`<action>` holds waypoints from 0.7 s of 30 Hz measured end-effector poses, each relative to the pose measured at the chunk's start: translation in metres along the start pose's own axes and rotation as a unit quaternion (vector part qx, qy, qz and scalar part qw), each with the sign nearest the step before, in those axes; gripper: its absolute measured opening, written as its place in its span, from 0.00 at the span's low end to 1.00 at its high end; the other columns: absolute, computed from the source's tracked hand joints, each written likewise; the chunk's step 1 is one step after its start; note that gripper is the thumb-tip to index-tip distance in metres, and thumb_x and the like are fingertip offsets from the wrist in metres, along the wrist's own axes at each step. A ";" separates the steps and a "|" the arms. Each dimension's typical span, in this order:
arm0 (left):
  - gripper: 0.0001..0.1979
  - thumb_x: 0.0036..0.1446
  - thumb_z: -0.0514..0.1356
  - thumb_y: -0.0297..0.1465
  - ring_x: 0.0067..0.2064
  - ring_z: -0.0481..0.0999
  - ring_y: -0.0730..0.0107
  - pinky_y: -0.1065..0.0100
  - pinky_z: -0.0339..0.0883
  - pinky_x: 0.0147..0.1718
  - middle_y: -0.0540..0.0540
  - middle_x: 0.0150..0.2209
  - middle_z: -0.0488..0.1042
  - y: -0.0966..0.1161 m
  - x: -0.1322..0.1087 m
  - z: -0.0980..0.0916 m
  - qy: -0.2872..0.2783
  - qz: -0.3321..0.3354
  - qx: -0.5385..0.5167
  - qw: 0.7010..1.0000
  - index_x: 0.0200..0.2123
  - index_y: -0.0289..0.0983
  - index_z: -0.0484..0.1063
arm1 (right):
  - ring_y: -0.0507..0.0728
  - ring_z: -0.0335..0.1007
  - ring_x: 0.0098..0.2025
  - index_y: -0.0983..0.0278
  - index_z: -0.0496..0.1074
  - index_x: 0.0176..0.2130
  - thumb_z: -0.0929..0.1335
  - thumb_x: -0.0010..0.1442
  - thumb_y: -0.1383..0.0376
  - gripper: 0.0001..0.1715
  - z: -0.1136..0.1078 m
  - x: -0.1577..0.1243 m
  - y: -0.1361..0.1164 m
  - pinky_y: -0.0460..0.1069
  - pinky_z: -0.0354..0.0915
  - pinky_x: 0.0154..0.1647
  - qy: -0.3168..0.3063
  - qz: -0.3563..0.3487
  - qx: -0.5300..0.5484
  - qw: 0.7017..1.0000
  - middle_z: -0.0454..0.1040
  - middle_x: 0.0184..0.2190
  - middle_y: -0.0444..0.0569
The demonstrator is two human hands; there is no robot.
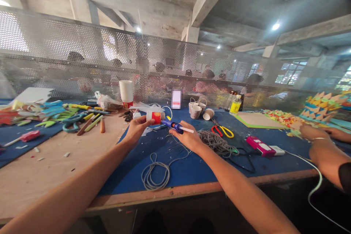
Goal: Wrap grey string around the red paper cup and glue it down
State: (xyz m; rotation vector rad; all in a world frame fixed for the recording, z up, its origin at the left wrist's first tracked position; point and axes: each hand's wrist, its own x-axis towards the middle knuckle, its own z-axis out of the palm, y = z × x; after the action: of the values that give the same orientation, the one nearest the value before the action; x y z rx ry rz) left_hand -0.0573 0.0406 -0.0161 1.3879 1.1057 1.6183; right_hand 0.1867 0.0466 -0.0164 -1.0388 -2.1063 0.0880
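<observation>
My left hand (137, 127) is closed around a white-and-red paper cup (155, 117), held on its side above the blue table mat (128, 175). In my right hand (188, 136) is a blue hot glue gun (172, 125), with a pale glue stick (188, 129) sticking out of its back end. The gun's front points at the cup's right end, close to it; whether they touch I cannot tell. Beside my right hand lies a tangled pile of grey cord (214, 141). A loose coil of the same cord (156, 172) rests nearer the table edge.
Behind my hands stand stacked paper cups (126, 91), a phone (176, 99), cord-covered cups (195, 110) and a yellow-labelled bottle (235, 105). Scissors (225, 131) and a magenta box (260, 146) lie right. Teal scissors (71, 123) and tools lie left. Another person's hand (309, 132) works far right.
</observation>
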 end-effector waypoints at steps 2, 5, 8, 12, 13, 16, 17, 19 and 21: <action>0.22 0.44 0.73 0.43 0.41 0.77 0.57 0.61 0.64 0.46 0.45 0.34 0.83 0.001 -0.001 0.001 0.000 -0.001 0.001 1.000 0.39 0.36 0.83 | 0.51 0.65 0.29 0.62 0.70 0.30 0.72 0.62 0.52 0.17 0.000 0.000 0.000 0.46 0.56 0.30 0.002 0.000 -0.003 1.000 0.68 0.29 0.42; 0.22 0.43 0.73 0.43 0.40 0.77 0.56 0.61 0.64 0.46 0.45 0.34 0.83 0.004 -0.003 0.001 -0.006 -0.005 0.002 1.000 0.39 0.35 0.83 | 0.52 0.65 0.29 0.62 0.70 0.30 0.72 0.63 0.53 0.17 0.000 0.000 0.000 0.46 0.57 0.31 0.006 -0.004 -0.006 1.000 0.68 0.29 0.42; 0.22 0.43 0.74 0.43 0.39 0.77 0.57 0.61 0.64 0.45 0.45 0.34 0.83 0.006 -0.004 0.002 -0.009 -0.008 0.007 1.000 0.39 0.35 0.83 | 0.52 0.65 0.29 0.62 0.70 0.30 0.72 0.62 0.53 0.17 0.000 0.000 -0.001 0.46 0.57 0.31 0.013 -0.003 -0.006 1.000 0.68 0.28 0.42; 0.22 0.43 0.74 0.43 0.39 0.78 0.57 0.60 0.65 0.46 0.45 0.34 0.83 0.006 -0.004 0.003 -0.017 -0.014 0.005 1.000 0.39 0.35 0.83 | 0.51 0.64 0.28 0.62 0.71 0.31 0.72 0.63 0.53 0.17 0.001 0.001 0.001 0.46 0.57 0.31 0.024 -0.004 -0.002 1.000 0.68 0.28 0.42; 0.22 0.43 0.74 0.42 0.39 0.78 0.57 0.60 0.65 0.46 0.44 0.35 0.83 0.006 -0.004 0.003 -0.019 -0.015 0.003 1.000 0.40 0.35 0.83 | 0.51 0.64 0.28 0.62 0.71 0.31 0.72 0.63 0.53 0.17 0.001 0.001 0.002 0.46 0.57 0.31 0.027 -0.006 -0.001 1.000 0.68 0.28 0.42; 0.21 0.43 0.74 0.42 0.39 0.78 0.57 0.60 0.66 0.46 0.44 0.35 0.84 0.005 -0.004 0.004 -0.020 -0.014 -0.003 1.000 0.39 0.35 0.83 | 0.52 0.65 0.29 0.62 0.71 0.31 0.72 0.63 0.53 0.17 0.003 0.001 0.005 0.46 0.57 0.31 0.034 -0.014 0.000 0.999 0.68 0.29 0.42; 0.21 0.43 0.74 0.42 0.39 0.79 0.57 0.60 0.66 0.46 0.44 0.35 0.84 0.005 -0.004 0.004 -0.018 -0.015 -0.004 1.000 0.38 0.35 0.83 | 0.51 0.65 0.29 0.62 0.71 0.31 0.72 0.63 0.53 0.17 0.004 0.001 0.005 0.46 0.58 0.32 0.034 -0.017 -0.001 0.999 0.69 0.29 0.42; 0.21 0.43 0.74 0.41 0.39 0.79 0.56 0.60 0.67 0.45 0.43 0.34 0.84 0.003 -0.003 0.004 -0.016 -0.019 -0.005 1.000 0.38 0.35 0.83 | 0.51 0.65 0.29 0.62 0.72 0.31 0.71 0.64 0.53 0.17 0.005 0.001 0.007 0.46 0.58 0.32 0.035 -0.021 -0.004 0.999 0.69 0.30 0.43; 0.20 0.43 0.74 0.40 0.39 0.79 0.56 0.60 0.67 0.44 0.43 0.35 0.84 0.002 -0.003 0.003 -0.015 -0.021 -0.004 1.000 0.39 0.35 0.83 | 0.51 0.65 0.29 0.62 0.72 0.31 0.71 0.64 0.53 0.17 0.005 0.001 0.007 0.46 0.58 0.32 0.039 -0.022 -0.008 0.999 0.69 0.29 0.43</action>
State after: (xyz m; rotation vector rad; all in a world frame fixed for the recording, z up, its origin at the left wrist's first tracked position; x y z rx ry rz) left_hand -0.0539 0.0375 -0.0153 1.3724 1.1022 1.5652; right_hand 0.1878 0.0534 -0.0214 -0.9890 -2.0617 0.0083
